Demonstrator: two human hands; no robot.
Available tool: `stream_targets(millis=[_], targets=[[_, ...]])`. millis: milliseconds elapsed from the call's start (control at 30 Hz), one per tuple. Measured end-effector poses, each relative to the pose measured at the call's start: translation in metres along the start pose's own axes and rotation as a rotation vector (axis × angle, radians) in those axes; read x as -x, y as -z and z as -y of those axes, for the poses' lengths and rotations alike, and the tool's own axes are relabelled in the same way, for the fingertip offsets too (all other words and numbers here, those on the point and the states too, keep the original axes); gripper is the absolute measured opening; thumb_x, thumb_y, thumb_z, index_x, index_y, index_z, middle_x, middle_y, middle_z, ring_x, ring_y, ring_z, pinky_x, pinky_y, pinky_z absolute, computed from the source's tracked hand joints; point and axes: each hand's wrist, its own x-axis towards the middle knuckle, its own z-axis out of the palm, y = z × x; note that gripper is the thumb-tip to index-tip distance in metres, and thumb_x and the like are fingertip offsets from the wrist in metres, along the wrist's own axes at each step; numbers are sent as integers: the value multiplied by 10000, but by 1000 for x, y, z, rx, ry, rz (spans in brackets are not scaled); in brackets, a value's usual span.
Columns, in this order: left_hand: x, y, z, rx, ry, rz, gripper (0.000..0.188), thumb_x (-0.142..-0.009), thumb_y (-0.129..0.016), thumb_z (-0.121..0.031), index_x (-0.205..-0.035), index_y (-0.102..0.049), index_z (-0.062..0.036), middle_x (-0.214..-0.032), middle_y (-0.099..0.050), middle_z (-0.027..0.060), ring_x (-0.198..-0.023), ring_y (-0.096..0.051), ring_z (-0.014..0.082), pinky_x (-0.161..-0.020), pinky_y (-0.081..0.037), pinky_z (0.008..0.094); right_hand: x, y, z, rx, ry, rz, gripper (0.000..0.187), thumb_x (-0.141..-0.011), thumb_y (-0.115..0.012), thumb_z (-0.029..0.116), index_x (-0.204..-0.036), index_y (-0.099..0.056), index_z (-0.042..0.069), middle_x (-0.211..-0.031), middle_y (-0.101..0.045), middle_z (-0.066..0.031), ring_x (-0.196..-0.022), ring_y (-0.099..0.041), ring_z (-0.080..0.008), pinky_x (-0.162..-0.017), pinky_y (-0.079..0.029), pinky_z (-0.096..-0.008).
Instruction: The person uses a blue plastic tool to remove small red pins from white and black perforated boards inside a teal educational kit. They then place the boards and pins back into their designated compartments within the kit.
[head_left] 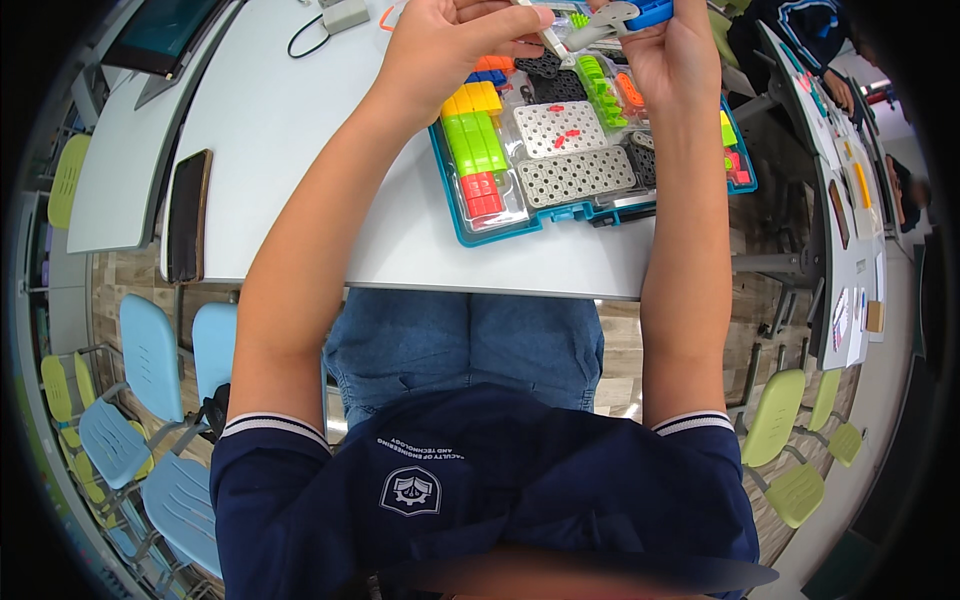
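My left hand [450, 45] is raised over the table, its fingers closed on a thin white rod [548, 35]. My right hand [665, 45] grips a grey tool-like part [605, 22] with a blue piece [650, 12] at the top edge. Both hands meet above a teal tray [500, 232] of building parts: yellow, green and red blocks [475, 145] at its left, two grey perforated plates [565, 150] in the middle, and orange, black and green pieces [600, 85] behind.
A dark phone [187, 215] lies at the white table's [300, 120] left edge. A grey adapter with a cable [340, 15] and a laptop [160, 35] sit farther back. Blue chairs [150, 400] stand at left, green chairs [790, 450] at right; another person sits far right.
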Motion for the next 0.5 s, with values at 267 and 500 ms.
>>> stream_targets(millis=[267, 500], targets=[[-2, 7, -2, -30, -34, 22, 338, -913, -730, -78, -1190, -649, 98, -1096, -728, 153, -941, -716, 178, -818, -604, 307, -4, 4, -5, -4, 1, -151, 535, -985, -573, 598, -841, -493, 88, -930, -610, -189, -976, -673, -365, -921, -600, -563], [0, 3, -6, -221, -133, -50, 359, -877, -749, -70, -1184, -667, 96, -1083, -744, 135, -933, -708, 148, -845, -577, 288, -8, 15, -12, 19, 44, -226, 547, -982, -583, 594, -855, -480, 72, -943, -609, -195, -1000, -668, -374, -956, -590, -567]])
